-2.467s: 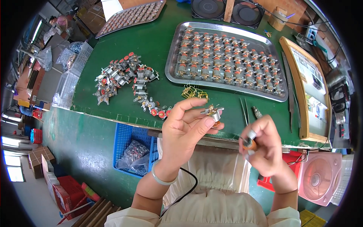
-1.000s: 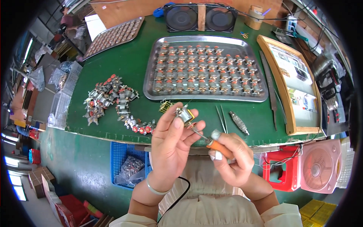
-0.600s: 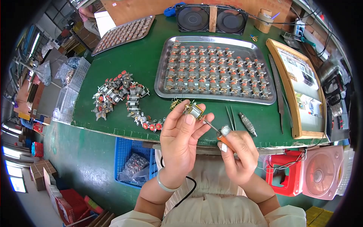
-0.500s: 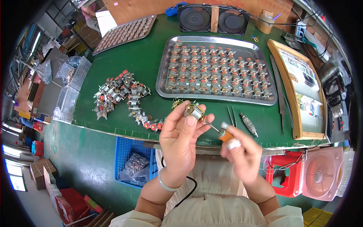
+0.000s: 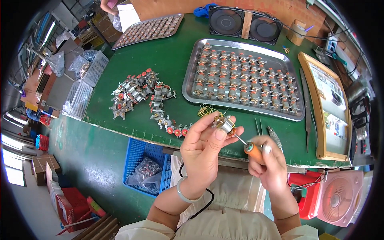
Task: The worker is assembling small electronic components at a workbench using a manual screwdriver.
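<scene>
My left hand (image 5: 202, 156) pinches a small silver metal component (image 5: 225, 123) with a brass-coloured wire frame around it, between thumb and fingers. In my right hand (image 5: 273, 167) is a screwdriver (image 5: 255, 153) with an orange handle, its shaft tilted up to the left. The screwdriver's tip meets the component's lower right side, by my left fingertips; the exact contact point is hidden. Beyond my left hand lie several loose brass-coloured wire frames (image 5: 206, 111). To the left, a heap of similar silver components with red discs (image 5: 132, 91) trails in a curved row toward my left hand.
A metal tray (image 5: 276, 58) bears rows of components on the green table (image 5: 108, 108); a second tray (image 5: 150, 30) stands farther left. Tweezers (image 5: 259, 126) and a grey cylindrical tool (image 5: 275, 138) lie near my right hand. A wooden-framed board (image 5: 325, 154) is at right, black fans (image 5: 226, 22) behind.
The view has swung, so the table and trays sit farther right in the picture. My right hand's grip on the screwdriver handle has shifted. My left hand keeps holding the component.
</scene>
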Motion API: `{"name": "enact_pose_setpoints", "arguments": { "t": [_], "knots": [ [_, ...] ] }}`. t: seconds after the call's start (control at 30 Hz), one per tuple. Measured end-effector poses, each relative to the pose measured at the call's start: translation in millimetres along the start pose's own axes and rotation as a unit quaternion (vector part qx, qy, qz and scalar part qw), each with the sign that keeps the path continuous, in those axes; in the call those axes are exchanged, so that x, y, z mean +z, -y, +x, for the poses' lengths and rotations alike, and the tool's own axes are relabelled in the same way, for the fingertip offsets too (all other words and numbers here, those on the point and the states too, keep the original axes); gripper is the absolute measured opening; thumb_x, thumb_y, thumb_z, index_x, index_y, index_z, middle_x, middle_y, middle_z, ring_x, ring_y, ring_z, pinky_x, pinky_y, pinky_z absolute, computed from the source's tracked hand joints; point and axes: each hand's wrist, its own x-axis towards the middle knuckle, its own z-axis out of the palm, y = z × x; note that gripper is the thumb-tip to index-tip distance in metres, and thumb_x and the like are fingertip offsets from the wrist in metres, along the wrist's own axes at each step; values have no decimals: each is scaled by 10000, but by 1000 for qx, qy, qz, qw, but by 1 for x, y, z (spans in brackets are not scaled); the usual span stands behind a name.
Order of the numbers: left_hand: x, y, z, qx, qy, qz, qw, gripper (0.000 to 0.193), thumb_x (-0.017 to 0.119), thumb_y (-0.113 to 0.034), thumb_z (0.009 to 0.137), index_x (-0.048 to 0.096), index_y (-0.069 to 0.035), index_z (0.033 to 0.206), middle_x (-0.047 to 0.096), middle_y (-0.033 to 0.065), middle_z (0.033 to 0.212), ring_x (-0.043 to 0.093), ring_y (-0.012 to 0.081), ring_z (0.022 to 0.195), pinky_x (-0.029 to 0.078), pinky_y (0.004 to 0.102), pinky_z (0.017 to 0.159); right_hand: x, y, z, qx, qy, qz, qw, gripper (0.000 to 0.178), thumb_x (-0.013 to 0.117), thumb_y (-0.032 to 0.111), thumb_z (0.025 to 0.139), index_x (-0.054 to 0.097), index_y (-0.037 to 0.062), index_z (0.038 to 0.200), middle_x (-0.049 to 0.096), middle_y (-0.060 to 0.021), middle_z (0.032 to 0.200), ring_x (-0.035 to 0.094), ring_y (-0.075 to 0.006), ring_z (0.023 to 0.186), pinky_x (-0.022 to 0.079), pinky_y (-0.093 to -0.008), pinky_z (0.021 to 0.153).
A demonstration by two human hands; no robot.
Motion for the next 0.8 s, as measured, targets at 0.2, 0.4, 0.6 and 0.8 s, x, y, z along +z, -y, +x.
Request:
{"name": "enact_pose_setpoints", "arguments": {
  "t": [0.2, 0.4, 0.6, 0.8],
  "knots": [
    [-1, 0, 0, 12, -19, 3, 1000, 325, 505, -65, 866, 424, -8, 1175, 567, 194, 1051, 609, 292, 888, 536, 342, 741, -8, 4, 3, -185, -62, -328, 924, 295, 441, 289, 905, 485, 7, 831, 512, -16, 698, 402, -52, 503, 282, -205, 414],
    [1, 2, 0, 5, -21, -2, 1000, 329, 506, -57, 864, 422, -9, 1178, 569, 192, 1049, 608, 292, 890, 536, 336, 740, 5, 0, 3, -54, -67, -78, 993, 269, 453, 235, 910, 486, 6, 774, 494, -18, 602, 420, -49, 487, 296, -203, 421],
    [-1, 3, -1, 1, -9, 5, 1000, 327, 504, -57, 865, 423, -8, 1178, 568, 192, 1051, 608, 297, 891, 533, 347, 745, -9, 20, 6, 81, 27, -168, 982, 432, 377, 367, 925, 519, -9, 768, 500, -43, 525, 433, -67, 424, 338, -198, 404],
    [-4, -2, 2, -24, -21, 12, 999, 324, 505, -51, 863, 427, -7, 1175, 551, 198, 1083, 613, 275, 866, 524, 338, 741, -27, 22, 2, 31, 35, -304, 952, 344, 380, 316, 930, 500, -4, 893, 620, -81, 776, 573, -120, 654, 441, -212, 501]
  ]
}}
